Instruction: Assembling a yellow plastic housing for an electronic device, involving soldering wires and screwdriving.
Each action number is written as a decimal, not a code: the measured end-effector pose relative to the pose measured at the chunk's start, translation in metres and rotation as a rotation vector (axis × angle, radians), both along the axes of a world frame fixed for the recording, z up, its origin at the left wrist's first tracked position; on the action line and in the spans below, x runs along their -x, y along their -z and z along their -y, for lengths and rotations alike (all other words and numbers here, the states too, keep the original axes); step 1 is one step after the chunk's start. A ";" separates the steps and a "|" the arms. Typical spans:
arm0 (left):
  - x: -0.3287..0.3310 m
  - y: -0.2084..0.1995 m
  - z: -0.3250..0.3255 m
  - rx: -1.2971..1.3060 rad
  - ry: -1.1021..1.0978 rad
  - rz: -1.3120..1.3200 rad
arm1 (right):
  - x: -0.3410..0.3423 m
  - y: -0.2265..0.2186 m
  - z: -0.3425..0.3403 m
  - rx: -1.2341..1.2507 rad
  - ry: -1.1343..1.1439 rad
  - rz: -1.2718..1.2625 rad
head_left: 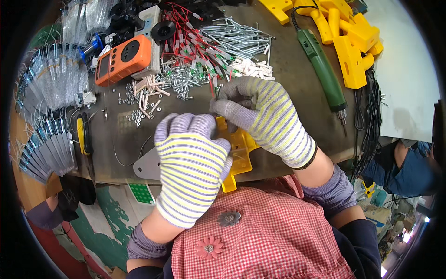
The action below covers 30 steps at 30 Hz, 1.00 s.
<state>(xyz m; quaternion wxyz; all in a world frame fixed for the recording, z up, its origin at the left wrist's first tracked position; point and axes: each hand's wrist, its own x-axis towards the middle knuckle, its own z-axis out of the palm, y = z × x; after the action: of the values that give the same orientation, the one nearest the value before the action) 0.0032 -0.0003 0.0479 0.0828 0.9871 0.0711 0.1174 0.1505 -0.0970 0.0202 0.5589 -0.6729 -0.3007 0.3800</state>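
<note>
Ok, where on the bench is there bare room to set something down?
Best: the dark tabletop between the long screws and the green screwdriver, running down beside the right hand. The white surface beyond the yellow parts looks mostly bare too. Crowded: left of the long screws, with red wires, small screws, nuts.

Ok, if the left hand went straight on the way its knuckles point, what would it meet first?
Probably the pile of small silver screws, just beyond the left hand; its height above the table is unclear, so it might pass over them.
</note>
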 end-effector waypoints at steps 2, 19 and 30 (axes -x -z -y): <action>0.003 0.000 -0.001 0.077 0.006 -0.019 | 0.000 0.003 0.001 -0.042 0.027 0.024; 0.020 0.023 -0.010 0.659 -0.195 0.284 | 0.001 -0.010 0.003 0.016 -0.004 -0.108; 0.023 0.027 -0.015 1.069 -0.374 0.402 | 0.029 -0.011 0.011 0.002 -0.097 0.410</action>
<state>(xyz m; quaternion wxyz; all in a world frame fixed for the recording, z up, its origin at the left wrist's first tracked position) -0.0203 0.0152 0.0210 0.5576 0.7377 0.2759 0.2623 0.1219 -0.1081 0.0308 0.4665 -0.7213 -0.4399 0.2618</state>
